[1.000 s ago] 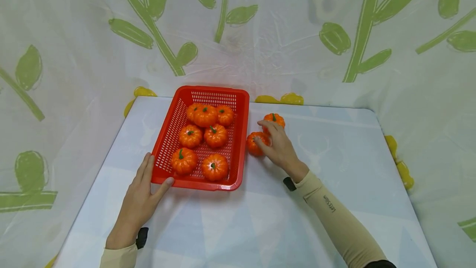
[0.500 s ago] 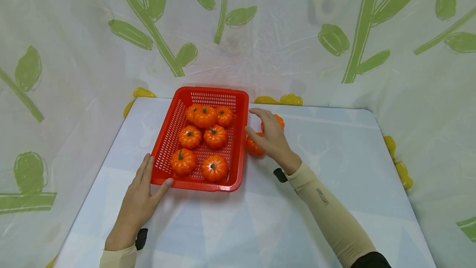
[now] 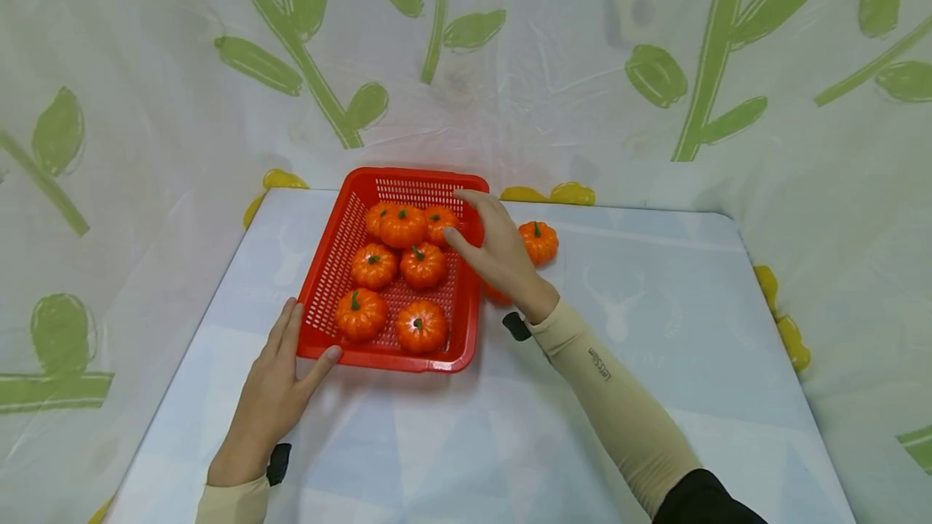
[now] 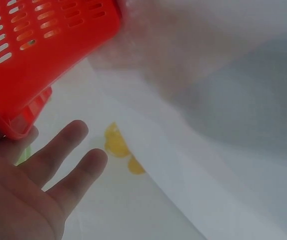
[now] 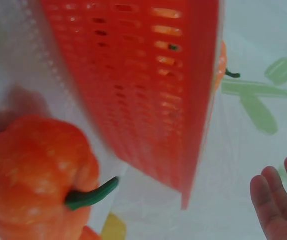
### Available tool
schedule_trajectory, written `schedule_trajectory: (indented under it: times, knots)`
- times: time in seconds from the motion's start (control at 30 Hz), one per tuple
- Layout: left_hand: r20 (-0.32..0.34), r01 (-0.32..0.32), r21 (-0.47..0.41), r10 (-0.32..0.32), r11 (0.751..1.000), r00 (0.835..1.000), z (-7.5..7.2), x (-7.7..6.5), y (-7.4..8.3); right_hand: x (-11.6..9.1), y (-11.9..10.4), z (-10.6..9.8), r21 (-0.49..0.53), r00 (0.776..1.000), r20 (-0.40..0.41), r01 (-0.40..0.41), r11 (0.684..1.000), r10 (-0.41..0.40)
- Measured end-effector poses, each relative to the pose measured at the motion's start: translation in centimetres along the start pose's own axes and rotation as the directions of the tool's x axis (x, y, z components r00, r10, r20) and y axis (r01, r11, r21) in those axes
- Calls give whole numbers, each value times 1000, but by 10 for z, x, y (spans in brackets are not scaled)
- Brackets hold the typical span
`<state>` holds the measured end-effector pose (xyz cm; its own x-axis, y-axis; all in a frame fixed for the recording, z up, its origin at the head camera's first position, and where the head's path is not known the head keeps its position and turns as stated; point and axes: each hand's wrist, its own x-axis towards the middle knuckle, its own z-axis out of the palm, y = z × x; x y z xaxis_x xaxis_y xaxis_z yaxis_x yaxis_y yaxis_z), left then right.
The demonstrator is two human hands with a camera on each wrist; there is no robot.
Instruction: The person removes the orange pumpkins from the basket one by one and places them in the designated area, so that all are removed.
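Note:
My left hand (image 3: pixel 271 382) touches the near left corner of a red plastic basket (image 3: pixel 466 350), thumb by the front rim and fingers extended along the side. In the left wrist view, its fingers (image 4: pixel 76 177) are spread below the basket's corner. My right hand (image 3: pixel 502 253) hovers over the basket's right rim with nothing in it, thumb and fingers apart. Several small orange pumpkins (image 3: pixel 422 327) with green stems lie inside the basket. Outside it, one pumpkin (image 3: pixel 539 242) sits to the right, and another pumpkin (image 3: pixel 498 296) is mostly hidden under my right hand.
The basket stands near the back edge of a pale blue-and-white table (image 3: pixel 582 427). Behind and around the table hangs a whitish curtain (image 3: pixel 546 103) printed with green leaves and yellow flowers.
My right hand has moved left, from above the two loose pumpkins to over the basket's right rim, uncovering the farther pumpkin. The left hand and basket have not moved.

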<state>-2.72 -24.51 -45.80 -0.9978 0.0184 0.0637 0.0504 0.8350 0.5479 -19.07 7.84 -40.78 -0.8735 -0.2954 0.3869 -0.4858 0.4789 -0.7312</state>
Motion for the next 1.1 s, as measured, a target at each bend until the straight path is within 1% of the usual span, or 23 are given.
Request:
schedule_trajectory:
  times: [0.17,0.33,0.5,0.63,0.73,0.83,0.93,1.1]
  knots:
    - [7,7,11,-7,1000,1000,0,0,0,14,-7,8,18,1000,18,11,1000,-11]
    - [15,15,11,-15,1000,1000,-3,0,-1,29,-14,16,40,1000,14,22,999,-22]
    - [14,20,8,-20,1000,1000,-4,0,-2,43,-17,28,98,999,39,-15,995,12]
    - [13,18,1,-18,1000,1000,-3,-1,-2,49,-17,42,123,997,63,-44,991,37]
    - [10,6,5,-7,1000,1000,-2,0,-1,52,-16,50,125,997,59,-56,991,49]
    - [6,-2,11,2,1000,1000,-1,1,-1,54,-14,56,132,997,37,-67,989,63]
    - [6,4,15,-4,1000,1000,-1,1,-1,55,-12,61,122,996,32,-89,988,86]
    - [2,10,16,-10,1000,1000,0,2,-1,58,-7,70,96,988,59,-146,985,141]
